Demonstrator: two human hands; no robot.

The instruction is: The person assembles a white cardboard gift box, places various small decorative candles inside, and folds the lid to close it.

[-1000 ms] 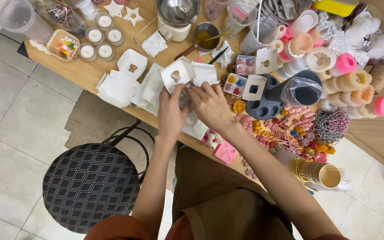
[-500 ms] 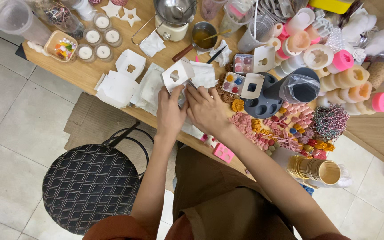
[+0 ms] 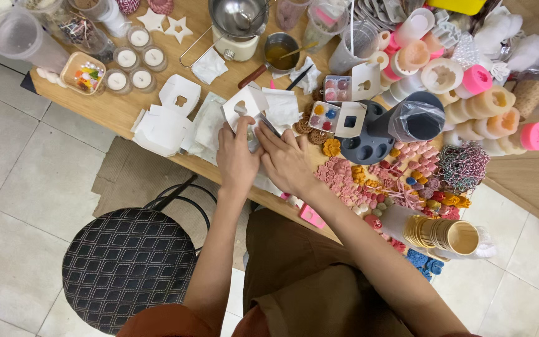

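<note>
While both hands meet over the near edge of the wooden counter (image 3: 120,112), the left hand (image 3: 237,159) grips the lower side of a small white box with a heart-shaped cutout (image 3: 244,109), its fingers curled around the box's edge. The right hand (image 3: 285,161) presses in just beside it, fingertips touching the same box from the right, so the box is held between the two hands, tilted and lifted slightly off the counter. Flat white paper pieces (image 3: 282,107) lie under and behind the box. To the left sits a stack of similar white boxes (image 3: 163,125), one with a matching cutout. To the right, just past the right hand, pink and orange flower-shaped pieces (image 3: 344,178) are spread out, with a dark round mould tray (image 3: 364,146) above them. Farther back stand small white candles in glass cups (image 3: 133,59), a metal pouring pot (image 3: 238,22) and a small pan of amber liquid (image 3: 281,53). On the tiled floor below, a black patterned stool (image 3: 129,265) stands beside the person's left arm.
</note>
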